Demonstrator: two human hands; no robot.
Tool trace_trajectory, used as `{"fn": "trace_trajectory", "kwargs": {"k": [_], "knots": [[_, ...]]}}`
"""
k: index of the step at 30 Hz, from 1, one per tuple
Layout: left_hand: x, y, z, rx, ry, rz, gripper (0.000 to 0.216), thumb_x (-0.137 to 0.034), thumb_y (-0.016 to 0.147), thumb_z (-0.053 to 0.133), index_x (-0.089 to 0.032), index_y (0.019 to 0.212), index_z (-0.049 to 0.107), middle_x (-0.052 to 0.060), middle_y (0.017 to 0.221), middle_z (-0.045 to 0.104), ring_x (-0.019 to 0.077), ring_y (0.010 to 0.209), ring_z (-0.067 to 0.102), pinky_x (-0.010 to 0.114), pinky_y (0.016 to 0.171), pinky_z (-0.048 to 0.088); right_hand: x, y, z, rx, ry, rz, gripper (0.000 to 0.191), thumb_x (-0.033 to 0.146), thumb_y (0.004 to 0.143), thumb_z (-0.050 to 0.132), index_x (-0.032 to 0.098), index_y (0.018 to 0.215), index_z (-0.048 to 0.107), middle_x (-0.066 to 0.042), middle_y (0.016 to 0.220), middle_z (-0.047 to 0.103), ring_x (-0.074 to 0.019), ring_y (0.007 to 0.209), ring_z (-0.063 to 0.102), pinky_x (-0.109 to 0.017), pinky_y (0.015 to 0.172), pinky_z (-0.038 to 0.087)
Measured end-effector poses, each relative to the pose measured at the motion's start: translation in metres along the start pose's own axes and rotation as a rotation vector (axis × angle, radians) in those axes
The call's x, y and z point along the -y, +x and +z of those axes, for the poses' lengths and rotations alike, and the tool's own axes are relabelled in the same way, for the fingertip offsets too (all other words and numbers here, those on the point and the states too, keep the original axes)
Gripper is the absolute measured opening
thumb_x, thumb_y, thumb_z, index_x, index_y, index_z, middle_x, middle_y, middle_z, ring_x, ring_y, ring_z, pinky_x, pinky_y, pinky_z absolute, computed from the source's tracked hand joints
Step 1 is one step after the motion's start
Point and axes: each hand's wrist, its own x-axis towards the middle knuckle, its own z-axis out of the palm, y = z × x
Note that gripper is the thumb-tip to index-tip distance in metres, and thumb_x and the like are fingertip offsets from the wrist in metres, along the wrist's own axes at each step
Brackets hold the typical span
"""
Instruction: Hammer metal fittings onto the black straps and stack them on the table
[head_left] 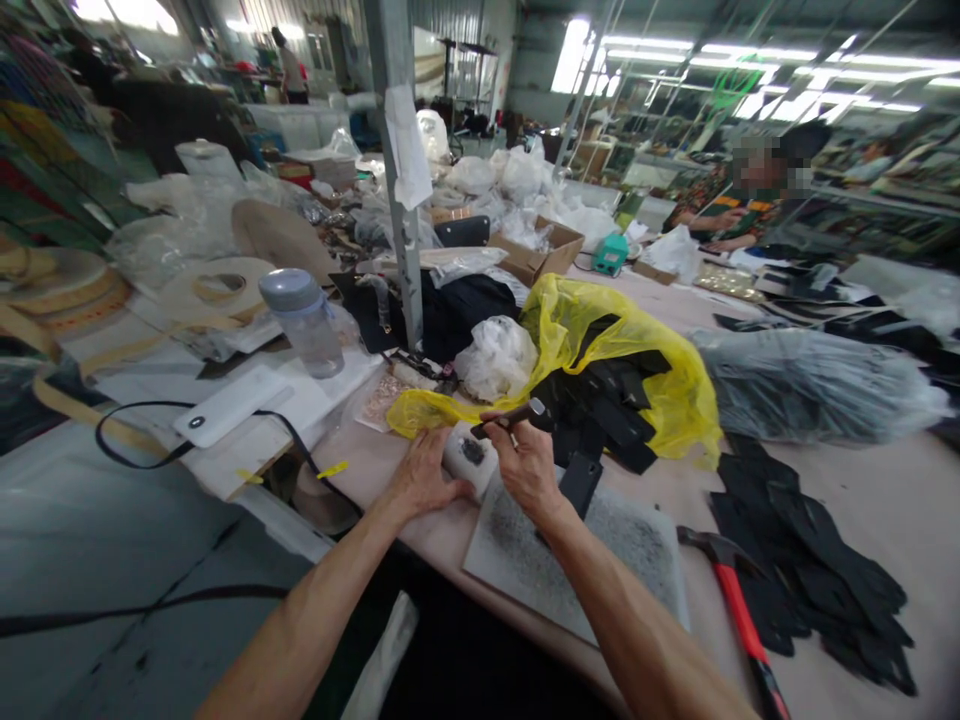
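My left hand [426, 478] is closed around the side of a white rounded block [465, 480] with a dark smudge on its top. Just to its right, my right hand [529, 465] pinches a dark elongated piece [534, 410] that has a pale, shiny end, holding it over the block's far edge. What exactly this piece is, I cannot make out. Beneath my right wrist, a black strip [580, 486] lies on a pale board [495, 535] covered in dark specks.
Black strips fill a yellow plastic bag [686, 390] behind the board. To the right lie a red-handled hammer [739, 605] and a pile of black pieces [810, 560]. A water bottle [304, 325] and white phone-like device [229, 405] stand left of a metal post [405, 230]. Another person sits across the table.
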Motion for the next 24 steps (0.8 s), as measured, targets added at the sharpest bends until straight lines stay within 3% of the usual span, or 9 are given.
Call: {"fn": "trace_trajectory", "kwargs": {"k": [5,9,13,17,20,24], "knots": [[0.000,0.000,0.000,0.010,0.016,-0.016,0.095,-0.050,0.063,0.081,-0.017,0.141,0.038,0.019,0.138,0.052,0.0390,0.131,0.046,0.060,0.113,0.030,-0.003,0.002,0.001,0.120,-0.078,-0.016,0.018,0.029,0.088,0.054,0.019,0.085,0.068,-0.004,0.076,0.070,-0.0179,0.071,0.065,-0.027,0.065,0.047],[-0.001,0.000,-0.002,0.012,0.006,-0.011,0.096,-0.049,0.062,0.082,-0.017,0.141,0.038,0.018,0.137,0.053,0.0381,0.130,0.047,0.058,0.113,0.032,-0.005,0.005,0.002,0.028,-0.078,-0.003,0.024,0.033,0.091,0.050,0.019,0.099,0.068,-0.006,0.087,0.072,-0.0187,0.080,0.066,-0.027,0.073,0.048],[-0.003,0.001,-0.003,0.002,0.011,-0.028,0.096,-0.050,0.061,0.083,-0.015,0.140,0.040,0.019,0.136,0.053,0.0388,0.129,0.048,0.058,0.110,0.036,-0.010,0.009,0.004,0.131,-0.110,0.017,0.018,0.031,0.086,0.054,0.019,0.081,0.067,-0.004,0.070,0.069,-0.0174,0.065,0.063,-0.026,0.062,0.044],[-0.001,0.001,-0.001,0.009,0.019,-0.016,0.096,-0.051,0.062,0.082,-0.017,0.141,0.040,0.018,0.136,0.054,0.0375,0.128,0.049,0.057,0.111,0.035,-0.003,0.011,-0.009,-0.006,-0.008,0.079,0.024,0.036,0.089,0.051,0.018,0.091,0.068,-0.004,0.078,0.070,-0.0175,0.070,0.064,-0.026,0.066,0.046],[0.003,0.000,-0.002,-0.003,0.012,0.010,0.099,-0.052,0.065,0.080,-0.016,0.145,0.034,0.019,0.142,0.048,0.0375,0.133,0.044,0.057,0.113,0.033,0.009,-0.006,-0.027,-0.083,0.134,0.167,0.028,0.041,0.088,0.051,0.018,0.090,0.067,-0.002,0.074,0.068,-0.0157,0.063,0.060,-0.026,0.062,0.045],[-0.007,-0.006,-0.013,-0.160,-0.043,0.034,0.079,-0.048,0.078,0.069,-0.016,0.143,0.036,0.019,0.145,0.045,0.0341,0.138,0.040,0.056,0.114,0.031,0.020,-0.056,-0.056,0.062,-0.067,0.228,0.030,0.038,0.092,0.049,0.019,0.073,0.061,0.000,0.062,0.061,-0.0136,0.057,0.053,-0.024,0.055,0.035]]}}
